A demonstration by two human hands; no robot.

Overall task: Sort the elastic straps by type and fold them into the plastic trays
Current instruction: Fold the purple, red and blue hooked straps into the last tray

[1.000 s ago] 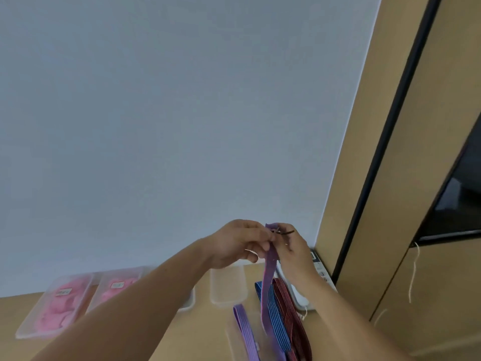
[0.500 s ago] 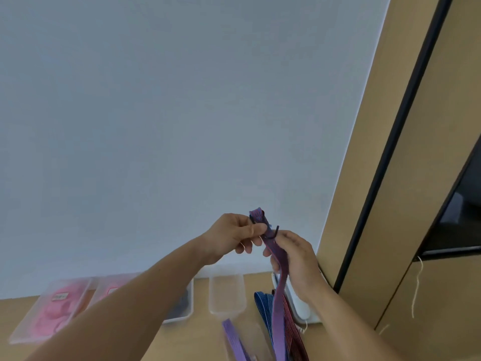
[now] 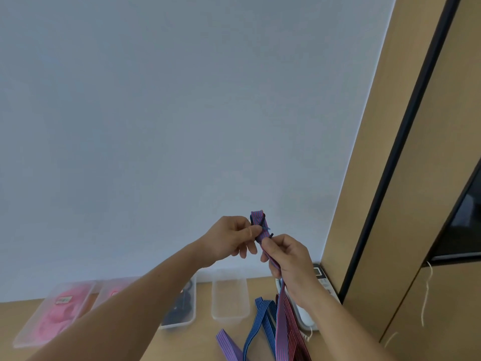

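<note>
Purple-and-pink striped elastic strap (image 3: 261, 232) hangs above the wooden bench (image 3: 203, 342) near its far right corner, and I lose its tail at my view's bottom edge. Left hand (image 3: 230, 238) pinches its folded top; right hand (image 3: 287, 256) grips it just below.

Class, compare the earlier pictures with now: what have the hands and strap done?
The left hand now pinches the purple strap with its top end folded over; the right hand has slid slightly down it, apart from the left. The plastic trays and blue strap stayed put.
</note>
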